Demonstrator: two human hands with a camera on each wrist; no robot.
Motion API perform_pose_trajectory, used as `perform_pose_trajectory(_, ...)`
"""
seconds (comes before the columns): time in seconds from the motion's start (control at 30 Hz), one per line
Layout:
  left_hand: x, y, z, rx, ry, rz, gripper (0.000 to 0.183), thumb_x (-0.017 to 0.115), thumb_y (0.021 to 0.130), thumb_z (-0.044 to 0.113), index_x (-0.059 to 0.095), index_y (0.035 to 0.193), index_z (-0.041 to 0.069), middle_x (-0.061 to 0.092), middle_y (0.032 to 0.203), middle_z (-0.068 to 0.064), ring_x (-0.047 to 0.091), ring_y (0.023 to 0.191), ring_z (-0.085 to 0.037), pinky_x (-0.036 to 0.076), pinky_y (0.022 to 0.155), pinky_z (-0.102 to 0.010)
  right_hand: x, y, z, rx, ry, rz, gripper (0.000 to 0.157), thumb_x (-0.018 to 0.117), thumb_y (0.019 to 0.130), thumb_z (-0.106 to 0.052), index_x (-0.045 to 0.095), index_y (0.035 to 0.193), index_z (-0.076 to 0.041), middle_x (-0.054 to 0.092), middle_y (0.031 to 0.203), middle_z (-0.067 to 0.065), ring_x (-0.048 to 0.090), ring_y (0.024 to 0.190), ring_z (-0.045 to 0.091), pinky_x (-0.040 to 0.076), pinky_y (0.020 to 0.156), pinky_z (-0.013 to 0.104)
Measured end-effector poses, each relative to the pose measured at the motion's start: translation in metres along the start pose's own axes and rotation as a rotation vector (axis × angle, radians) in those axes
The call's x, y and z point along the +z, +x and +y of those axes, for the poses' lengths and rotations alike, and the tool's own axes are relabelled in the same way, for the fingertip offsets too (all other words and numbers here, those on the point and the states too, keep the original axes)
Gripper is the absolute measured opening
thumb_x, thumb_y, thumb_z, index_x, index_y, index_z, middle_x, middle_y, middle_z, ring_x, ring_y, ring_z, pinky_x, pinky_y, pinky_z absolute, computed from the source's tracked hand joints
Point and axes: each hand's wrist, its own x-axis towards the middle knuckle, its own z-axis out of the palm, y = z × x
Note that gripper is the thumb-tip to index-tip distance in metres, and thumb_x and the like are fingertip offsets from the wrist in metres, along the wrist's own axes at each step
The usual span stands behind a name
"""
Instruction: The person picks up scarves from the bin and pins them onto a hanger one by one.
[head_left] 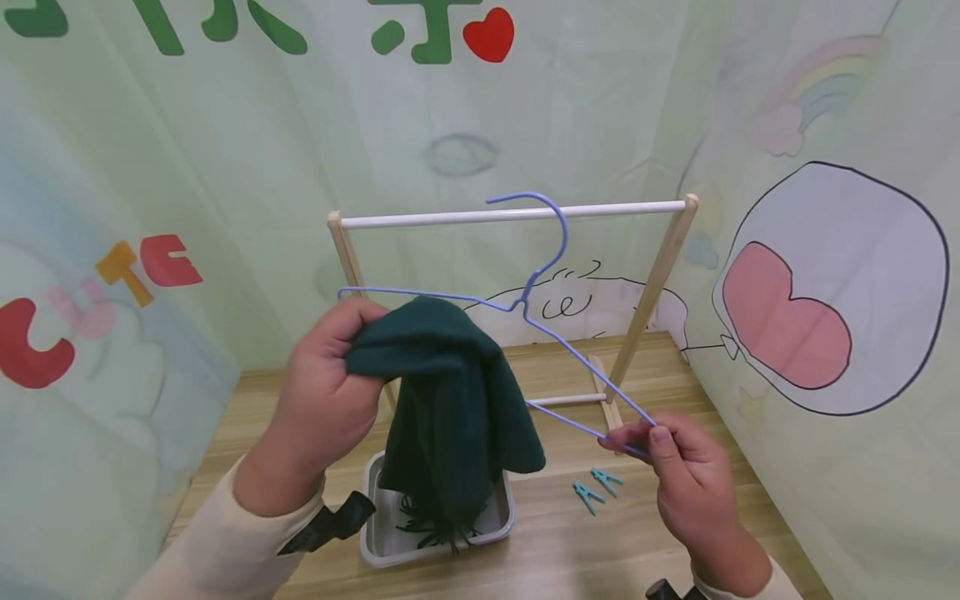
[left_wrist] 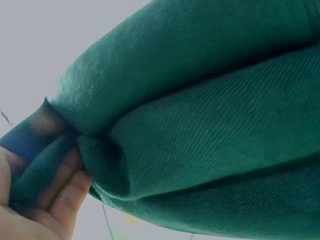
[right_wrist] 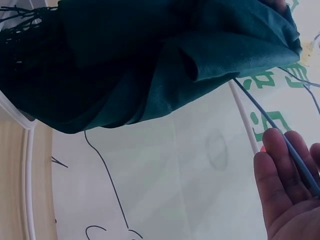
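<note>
My left hand (head_left: 326, 400) grips a folded dark green scarf (head_left: 457, 392) by its upper end. The scarf hangs in loose folds, its dark fringe down in the grey tray. In the left wrist view the fingers (left_wrist: 65, 200) curl into the green cloth (left_wrist: 210, 140). My right hand (head_left: 690, 471) pinches the right corner of a blue wire hanger (head_left: 577, 354), which is tilted with its hook up. The scarf covers part of the hanger's lower bar. In the right wrist view, that blue bar (right_wrist: 265, 115) runs from the right hand (right_wrist: 290, 190) to the scarf's edge.
A wooden drying rack (head_left: 648, 300) with a white top rail (head_left: 450, 218) stands behind the hanger. The grey tray (head_left: 386, 550) sits on the wooden table (head_left: 547, 542). Two teal clothespins (head_left: 588, 497) lie to the tray's right. Printed curtains (head_left: 247, 192) enclose the back and sides.
</note>
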Motion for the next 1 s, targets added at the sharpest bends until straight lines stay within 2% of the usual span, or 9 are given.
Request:
perform_pose_trajectory(0.17, 0.001, -0.002, -0.004, 0.004, 0.029, -0.065, 0.009, 0.057, 0.100, -0.005, 0.065, 0.098, 0.000, 0.060, 0.088, -0.003, 0.056, 0.088, -0.021, 0.047, 0.078, -0.028, -0.001, 0.001, 0.002, -0.039, 0.058, -0.036, 0.027, 0.031, 0.106, 0.017, 0.058, 0.103, 0.019, 0.076, 0.102, 0.012, 0.080, 0.096, 0.021, 0.062, 0.084, 0.036)
perform_pose_trajectory(0.4, 0.006, -0.006, -0.016, 0.078, 0.019, -0.161, 0.017, 0.054, 0.101, -0.005, 0.069, 0.105, 0.003, 0.071, 0.104, -0.003, 0.063, 0.094, -0.017, 0.053, 0.088, -0.023, -0.003, -0.001, 0.003, -0.051, 0.162, -0.073, 0.030, 0.029, 0.107, 0.016, 0.058, 0.109, 0.019, 0.075, 0.107, 0.014, 0.079, 0.099, 0.024, 0.062, 0.087, 0.039)
perform_pose_trajectory(0.53, 0.011, -0.008, -0.023, 0.088, 0.025, -0.170, 0.019, 0.055, 0.100, -0.005, 0.070, 0.108, 0.003, 0.073, 0.109, -0.004, 0.065, 0.099, -0.016, 0.052, 0.094, -0.021, -0.004, -0.002, 0.003, -0.047, 0.174, -0.096, 0.030, 0.027, 0.107, 0.016, 0.057, 0.107, 0.019, 0.076, 0.107, 0.015, 0.079, 0.099, 0.025, 0.061, 0.088, 0.038)
perform_pose_trajectory(0.8, 0.025, -0.012, -0.031, 0.054, 0.025, -0.157, 0.016, 0.057, 0.100, -0.004, 0.069, 0.108, 0.001, 0.074, 0.122, -0.010, 0.066, 0.113, -0.017, 0.050, 0.101, -0.019, -0.007, -0.003, 0.001, -0.053, 0.132, -0.135, 0.028, 0.029, 0.108, 0.014, 0.056, 0.109, 0.018, 0.076, 0.108, 0.014, 0.079, 0.101, 0.025, 0.060, 0.092, 0.036)
perform_pose_trajectory(1.0, 0.031, -0.012, -0.034, 0.040, 0.033, -0.169, 0.010, 0.058, 0.101, -0.002, 0.067, 0.103, 0.002, 0.074, 0.120, -0.009, 0.066, 0.114, -0.020, 0.050, 0.102, -0.021, -0.006, -0.003, -0.002, -0.032, 0.063, -0.168, 0.027, 0.032, 0.108, 0.012, 0.059, 0.111, 0.017, 0.078, 0.109, 0.013, 0.079, 0.100, 0.022, 0.060, 0.091, 0.034)
